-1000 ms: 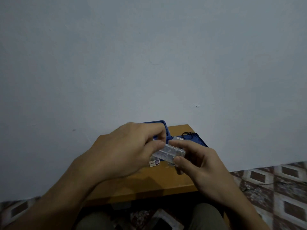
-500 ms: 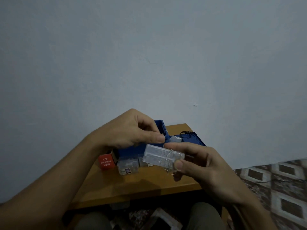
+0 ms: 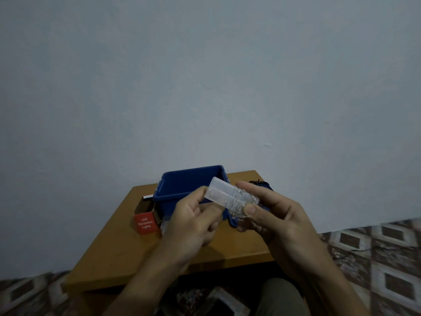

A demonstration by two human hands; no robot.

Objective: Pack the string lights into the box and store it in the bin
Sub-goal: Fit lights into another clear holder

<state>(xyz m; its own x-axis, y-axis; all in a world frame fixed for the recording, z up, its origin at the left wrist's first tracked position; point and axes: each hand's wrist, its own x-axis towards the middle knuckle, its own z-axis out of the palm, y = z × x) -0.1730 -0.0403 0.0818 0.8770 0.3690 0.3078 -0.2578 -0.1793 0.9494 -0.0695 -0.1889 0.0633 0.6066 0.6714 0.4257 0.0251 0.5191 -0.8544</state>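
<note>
While fingers (image 3: 250,209) of the right hand (image 3: 280,220) pinch the clear plastic string-light case (image 3: 224,194) above the tabletop (image 3: 123,249), the left hand (image 3: 193,222) pinches its left end, before the blue plastic bin (image 3: 182,181).

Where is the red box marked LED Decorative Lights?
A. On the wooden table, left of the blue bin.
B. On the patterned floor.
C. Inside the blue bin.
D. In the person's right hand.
A: the red box sits on the wooden table, just left of the blue bin and outside it.
</note>
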